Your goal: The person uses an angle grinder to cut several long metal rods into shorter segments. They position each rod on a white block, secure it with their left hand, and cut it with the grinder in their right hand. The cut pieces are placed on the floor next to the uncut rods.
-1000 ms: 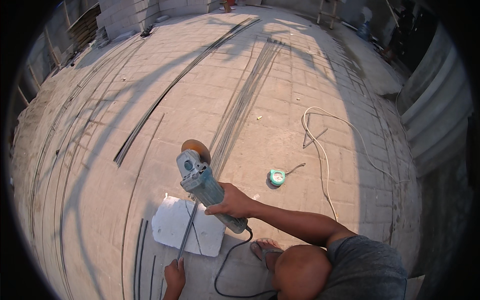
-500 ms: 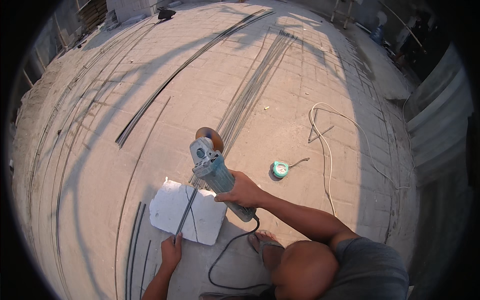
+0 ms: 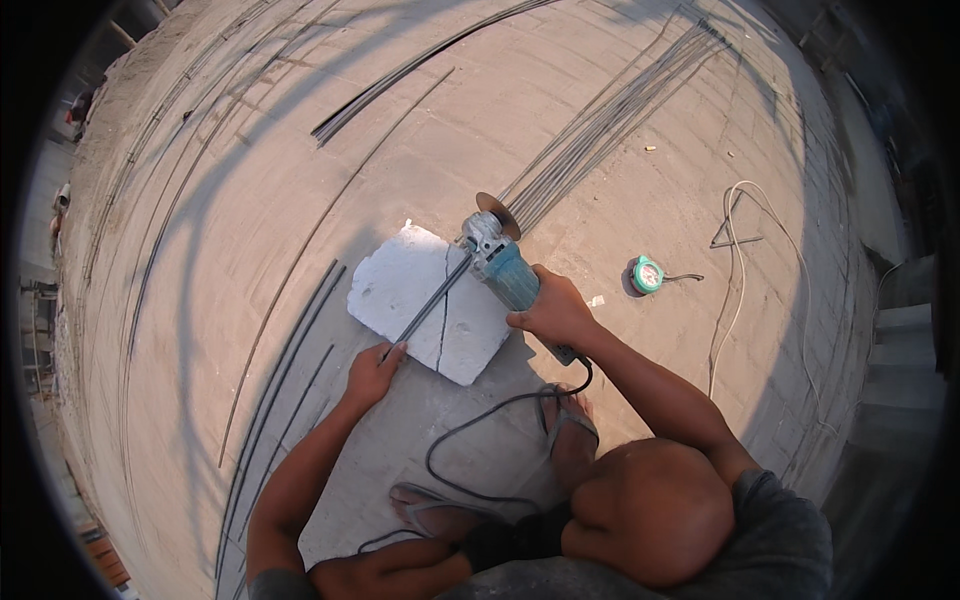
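My right hand (image 3: pixel 556 310) is wrapped round the body of a blue-grey angle grinder (image 3: pixel 508 272). Its brown cutting disc (image 3: pixel 498 214) stands over the bundle of long steel rods (image 3: pixel 606 128). Between the fingers of my left hand (image 3: pixel 377 372) are the near ends of thin steel rods (image 3: pixel 432 297). These rods lie across a cracked white block (image 3: pixel 398 280) and pass beneath the grinder's head, which hides part of them. Whether the disc touches the rods I cannot tell.
To the right lie a green tape measure (image 3: pixel 647 275) and a pale cable (image 3: pixel 742 290). The grinder's black cord (image 3: pixel 432 450) loops by my sandalled feet (image 3: pixel 572 425). Cut rods (image 3: pixel 290 345) lie left of the block, another rod bundle (image 3: pixel 400 70) farther off.
The view has shifted, so the block and both hands appear higher and farther right. My right hand still holds the grinder and my left still grips the rods.
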Available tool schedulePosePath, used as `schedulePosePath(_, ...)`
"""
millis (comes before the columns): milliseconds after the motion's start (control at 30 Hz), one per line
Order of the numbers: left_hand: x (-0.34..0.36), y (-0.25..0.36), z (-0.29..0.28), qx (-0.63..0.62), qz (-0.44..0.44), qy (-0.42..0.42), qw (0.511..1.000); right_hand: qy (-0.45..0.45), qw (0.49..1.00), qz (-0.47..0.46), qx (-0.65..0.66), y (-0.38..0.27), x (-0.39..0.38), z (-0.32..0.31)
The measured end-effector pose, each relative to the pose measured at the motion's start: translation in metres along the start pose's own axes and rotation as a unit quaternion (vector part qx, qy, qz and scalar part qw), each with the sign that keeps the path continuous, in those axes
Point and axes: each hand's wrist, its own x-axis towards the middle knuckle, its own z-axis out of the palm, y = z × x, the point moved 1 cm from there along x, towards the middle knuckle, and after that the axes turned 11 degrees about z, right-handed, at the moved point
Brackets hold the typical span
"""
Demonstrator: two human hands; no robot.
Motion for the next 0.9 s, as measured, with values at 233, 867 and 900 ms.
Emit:
schedulePosePath(233,0.003,0.009,0.008,0.051,0.012,0.005,0.999,-0.05,0.999,-0.004,-0.007,-0.003,0.001,0.02)
schedulePosePath(867,0.003,0.001,0.011,0.067,0.041,0.028,0.997,-0.07,0.997,0.021,-0.021,-0.003,0.0,0.023)
schedulePosePath(900,0.003,0.002,0.012,0.069,0.043,0.029,0.996,-0.073,0.997,0.025,-0.021,-0.003,0.0,0.023)
